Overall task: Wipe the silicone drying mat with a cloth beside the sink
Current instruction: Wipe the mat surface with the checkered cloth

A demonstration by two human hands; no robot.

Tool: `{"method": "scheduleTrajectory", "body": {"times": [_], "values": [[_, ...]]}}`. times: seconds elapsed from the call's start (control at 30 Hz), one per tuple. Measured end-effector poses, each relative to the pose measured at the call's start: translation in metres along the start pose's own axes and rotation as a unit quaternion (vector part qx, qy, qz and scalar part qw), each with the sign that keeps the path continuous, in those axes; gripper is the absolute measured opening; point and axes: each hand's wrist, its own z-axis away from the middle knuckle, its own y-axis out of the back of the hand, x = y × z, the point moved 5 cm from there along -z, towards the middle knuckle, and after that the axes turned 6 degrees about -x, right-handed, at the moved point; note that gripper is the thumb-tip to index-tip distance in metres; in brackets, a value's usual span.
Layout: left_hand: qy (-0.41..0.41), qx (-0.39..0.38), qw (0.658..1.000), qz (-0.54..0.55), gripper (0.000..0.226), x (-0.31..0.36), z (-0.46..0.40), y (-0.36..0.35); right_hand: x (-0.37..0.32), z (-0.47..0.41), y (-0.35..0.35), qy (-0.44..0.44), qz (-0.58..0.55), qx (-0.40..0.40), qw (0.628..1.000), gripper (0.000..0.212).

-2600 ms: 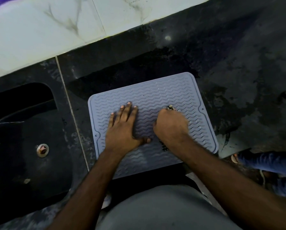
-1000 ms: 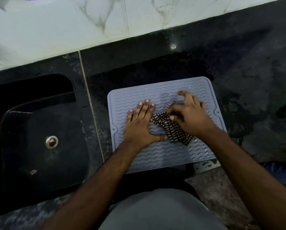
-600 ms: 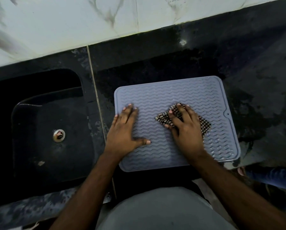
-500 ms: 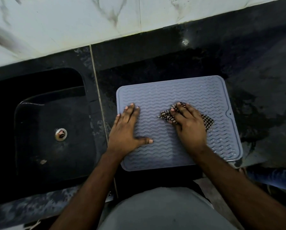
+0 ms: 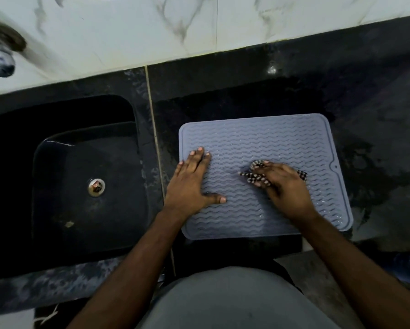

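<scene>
Wiping looks midway: right hand [image 5: 287, 186] presses the checked cloth [image 5: 255, 178] on mid-mat [image 5: 258, 138], left hand [image 5: 190, 184] flat, far strip seemingly left

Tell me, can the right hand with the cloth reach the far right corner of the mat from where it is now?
Probably yes. The right hand presses the cloth near the middle of the mat; the ribbed surface toward that corner is bare. The left hand lies flat near the mat's left edge, out of the way.
</scene>
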Motion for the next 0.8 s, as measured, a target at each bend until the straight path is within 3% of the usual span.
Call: {"method": "scheduleTrajectory", "body": {"times": [0.37, 0.57, 0.8], "values": [[0.01, -0.002, 1.0, 0.019, 0.129, -0.003, -0.006, -0.005, -0.01, -0.024, -0.008, 0.015, -0.067, -0.034, 0.997, 0.029], [0.017, 0.009, 0.999, 0.029, 0.13, -0.005, -0.007, -0.006, -0.017, -0.045, -0.018, 0.02, -0.145, -0.1, 0.984, 0.034], [0.03, 0.014, 0.999, 0.025, 0.133, -0.005, -0.008, -0.006, -0.039, -0.065, -0.047, 0.087, -0.168, -0.123, 0.974, 0.036]]}}
